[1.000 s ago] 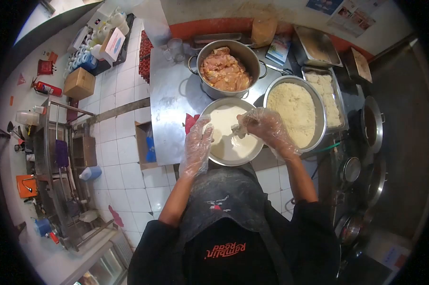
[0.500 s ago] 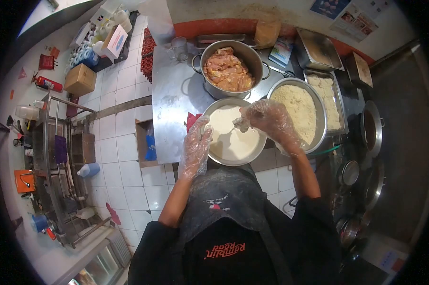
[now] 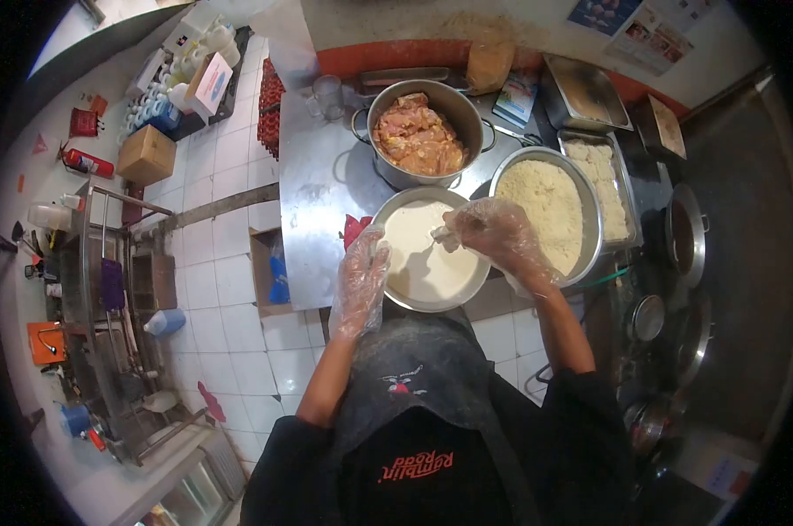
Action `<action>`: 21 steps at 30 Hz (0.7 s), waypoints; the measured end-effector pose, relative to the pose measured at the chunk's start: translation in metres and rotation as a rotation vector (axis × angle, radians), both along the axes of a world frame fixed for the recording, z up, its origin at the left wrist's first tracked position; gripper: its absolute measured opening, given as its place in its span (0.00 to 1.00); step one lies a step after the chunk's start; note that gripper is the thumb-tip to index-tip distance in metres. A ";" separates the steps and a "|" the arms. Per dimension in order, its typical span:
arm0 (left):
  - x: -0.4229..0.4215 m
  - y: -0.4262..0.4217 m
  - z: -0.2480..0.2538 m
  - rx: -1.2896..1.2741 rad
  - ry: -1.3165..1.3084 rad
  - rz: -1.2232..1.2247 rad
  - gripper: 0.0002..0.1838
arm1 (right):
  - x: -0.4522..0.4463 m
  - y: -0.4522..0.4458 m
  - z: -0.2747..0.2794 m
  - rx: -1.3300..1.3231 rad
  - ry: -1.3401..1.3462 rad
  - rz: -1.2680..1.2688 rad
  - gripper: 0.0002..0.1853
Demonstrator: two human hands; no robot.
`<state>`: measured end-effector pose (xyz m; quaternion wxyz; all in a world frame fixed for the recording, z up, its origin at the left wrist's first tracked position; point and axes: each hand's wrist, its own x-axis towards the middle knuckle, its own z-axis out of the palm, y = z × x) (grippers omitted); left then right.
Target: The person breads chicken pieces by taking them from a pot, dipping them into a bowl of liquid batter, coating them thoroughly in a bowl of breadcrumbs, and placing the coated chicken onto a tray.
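A metal bowl [image 3: 384, 282] of pale, creamy batter [image 3: 420, 268] stands at the table's near edge, in front of my body. My left hand [image 3: 361, 279], in a clear plastic glove, grips the bowl's left rim. Over the bowl's right side, my gloved right hand [image 3: 493, 231] is closed, fingers pinched together. A small batter-coated piece [image 3: 444, 238] shows at its fingertips, just above the batter. It looks like chicken, mostly hidden by the hand. Behind the bowl is a large pot [image 3: 395, 173] of raw chicken pieces [image 3: 418, 136]. To the right sits a wide bowl [image 3: 596, 230] of flour-like crumbs [image 3: 541, 197].
A tray [image 3: 632, 230] of coated pieces [image 3: 600, 180] lies beyond the crumb bowl. A steel pan [image 3: 581, 92], scissors [image 3: 524, 137] and a glass mug [image 3: 329, 96] stand at the back. Large pans [image 3: 688, 237] are on the right. A shelf rack [image 3: 98, 263] stands left.
My right hand has shifted slightly lower and turned, so less of the coated piece shows. My left hand stays at the bowl's rim. The view has moved a little.
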<state>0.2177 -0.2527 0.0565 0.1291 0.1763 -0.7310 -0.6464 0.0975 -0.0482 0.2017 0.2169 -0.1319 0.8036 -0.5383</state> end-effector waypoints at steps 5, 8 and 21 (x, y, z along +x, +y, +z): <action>-0.001 0.000 -0.005 -0.022 0.002 0.008 0.19 | 0.010 -0.001 0.035 0.061 0.096 -0.021 0.10; 0.005 0.002 -0.004 -0.064 0.015 0.006 0.20 | 0.009 0.001 0.013 0.082 0.104 0.069 0.10; 0.004 0.011 0.017 -0.032 -0.042 -0.045 0.20 | 0.017 0.010 -0.014 -0.153 0.303 0.079 0.07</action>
